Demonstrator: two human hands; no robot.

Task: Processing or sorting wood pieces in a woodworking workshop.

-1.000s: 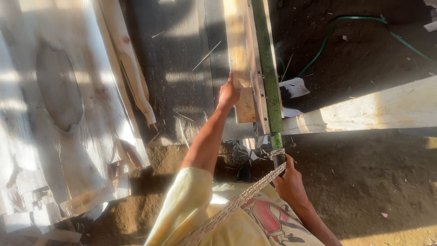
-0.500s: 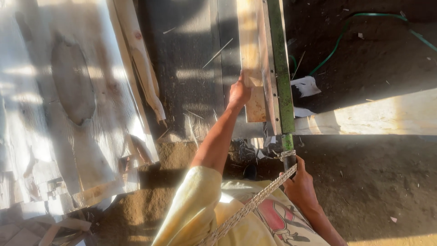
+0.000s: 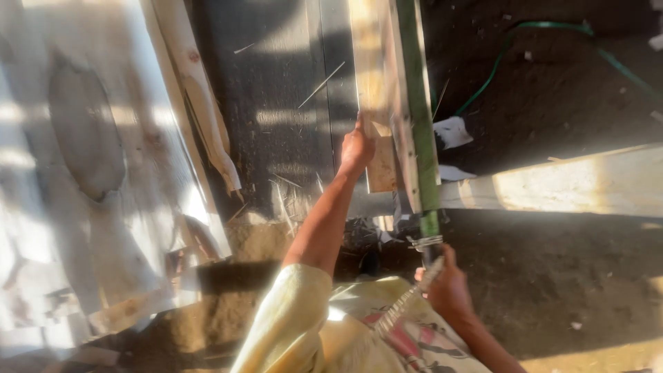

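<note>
Seen from the head camera, a person bends over a pale wooden plank (image 3: 373,90) that runs from the top edge of the view down toward the body. The left hand (image 3: 357,148) presses on the plank's near end, fingers curled against its left edge, the yellow sleeve (image 3: 290,318) trailing back toward the bottom edge. Just right of the plank lies a long green tool (image 3: 418,117) — a green bar, blurred — whose lower end meets a metal collar and a dark handle. The right hand (image 3: 449,290) is clenched around that handle, close to the person's lap, well below the left hand. A thin chain or cord (image 3: 404,304) hangs slantwise from the handle toward the clothing. The plank rests over a dark board (image 3: 276,117) strewn with wood slivers. A split pale offcut (image 3: 197,90) lies along the board's left side. A green hose (image 3: 545,41) curves over dark soil at the top right corner, and a pale concrete block (image 3: 573,186) sits by the right edge.
</note>
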